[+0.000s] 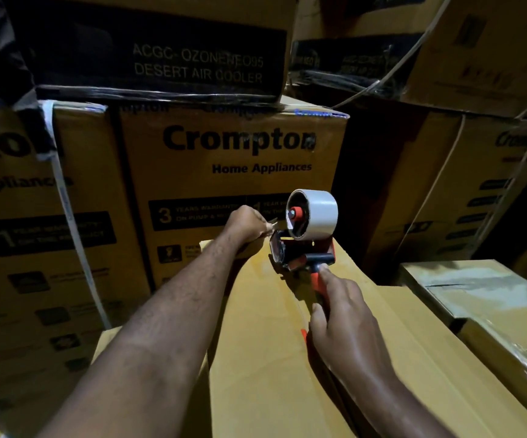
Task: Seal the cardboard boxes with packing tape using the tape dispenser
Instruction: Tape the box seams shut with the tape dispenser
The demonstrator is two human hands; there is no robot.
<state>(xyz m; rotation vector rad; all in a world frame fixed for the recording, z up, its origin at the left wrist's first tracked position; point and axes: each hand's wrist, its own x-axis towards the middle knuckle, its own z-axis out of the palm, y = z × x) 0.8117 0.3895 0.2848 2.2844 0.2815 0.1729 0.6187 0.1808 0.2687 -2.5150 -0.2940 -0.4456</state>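
Dim storeroom, cartons stacked all round me. The tape dispenser (303, 251) sits at the far end of the plain box (265, 358) right in front, on its top face. It has an orange frame and its tape roll (317, 213) stands upright on the hub, pale tape. My right hand (341, 308) is wrapped round the orange handle, one finger stretched forward toward the frame. My left hand (248, 224) is at the box's far edge, just left of the dispenser. Its fingers are curled and pinch the tape end (271, 221) coming off the dispenser's front. Can't tell if that end is stuck to cardboard. Box flaps are folded down. Directly behind is a printed carton (230, 172) marked Crompton Home Appliances, with a dark-banded carton (161, 61) marked desert air cooler on top of it. A white strap (69, 216) runs down the carton on the left. Lower right is another carton (477, 295) with clear tape across its top
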